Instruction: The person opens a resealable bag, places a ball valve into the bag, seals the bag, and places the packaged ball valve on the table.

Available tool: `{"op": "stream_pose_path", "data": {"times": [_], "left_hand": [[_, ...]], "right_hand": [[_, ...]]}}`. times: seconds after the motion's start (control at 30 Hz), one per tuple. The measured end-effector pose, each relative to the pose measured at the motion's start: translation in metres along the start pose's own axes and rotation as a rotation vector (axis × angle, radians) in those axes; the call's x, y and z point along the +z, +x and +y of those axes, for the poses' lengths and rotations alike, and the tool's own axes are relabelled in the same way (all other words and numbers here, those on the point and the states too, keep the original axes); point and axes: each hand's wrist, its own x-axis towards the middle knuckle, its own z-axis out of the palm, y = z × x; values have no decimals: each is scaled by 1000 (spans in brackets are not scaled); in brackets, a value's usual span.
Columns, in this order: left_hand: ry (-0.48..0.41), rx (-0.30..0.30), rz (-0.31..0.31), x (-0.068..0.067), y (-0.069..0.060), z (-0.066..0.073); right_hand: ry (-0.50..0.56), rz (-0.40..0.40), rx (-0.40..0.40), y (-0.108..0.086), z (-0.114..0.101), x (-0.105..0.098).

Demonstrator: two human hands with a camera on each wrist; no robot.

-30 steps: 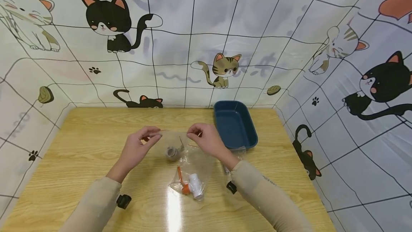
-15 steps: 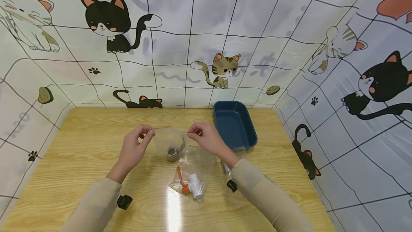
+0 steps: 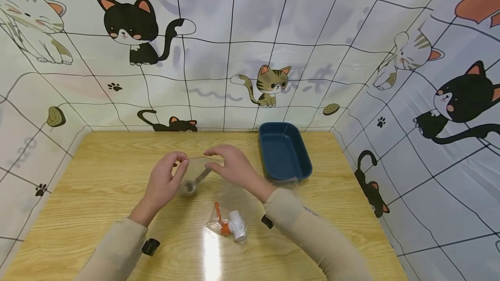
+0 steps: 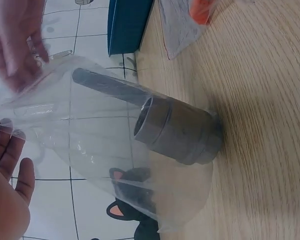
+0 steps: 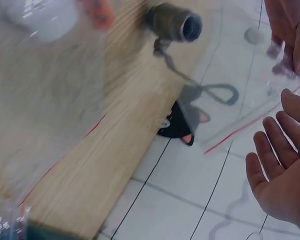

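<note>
A clear zip bag (image 4: pixel 95 145) with a red line along its mouth hangs over the table. Inside it stands a grey ball valve (image 4: pixel 175 130) with a long lever handle, its lower end at the tabletop. My left hand (image 3: pixel 166 181) pinches the bag's mouth at the left end. My right hand (image 3: pixel 232 166) is by the other end of the mouth; its fingers (image 5: pixel 272 152) are spread and grip nothing in the right wrist view. In front of the hands lies a second clear bag (image 3: pixel 228 194), holding a white fitting (image 3: pixel 237 225) with an orange handle (image 3: pixel 218 211).
A dark blue tray (image 3: pixel 304 159) stands at the table's back right. Another clear bag (image 3: pixel 287 182) lies against its front, partly hidden by the right forearm. A cat-printed curtain (image 3: pixel 218 55) closes off the back and sides of the wooden table (image 3: pixel 117 155).
My right hand has let go of the bag's mouth and moved left, fingers parting. The bag and the grey ball valve in it have shifted left, while my left hand keeps its pinch.
</note>
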Motion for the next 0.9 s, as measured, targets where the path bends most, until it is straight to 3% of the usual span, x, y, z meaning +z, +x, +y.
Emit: {"op": "stream_pose_path", "data": {"times": [0.1, 0.2, 0.37, 0.5, 0.9], "left_hand": [[27, 23, -9, 1, 0, 1], [36, 31, -12, 1, 0, 2], [34, 36, -20, 2, 0, 1], [32, 57, -30, 4, 1, -2], [11, 112, 49, 8, 3, -3]], "right_hand": [[-29, 3, -39, 8, -14, 3], [-35, 3, -25, 13, -22, 5], [-1, 1, 26, 15, -21, 9], [16, 8, 21, 14, -18, 11], [40, 16, 9, 12, -22, 9]]}}
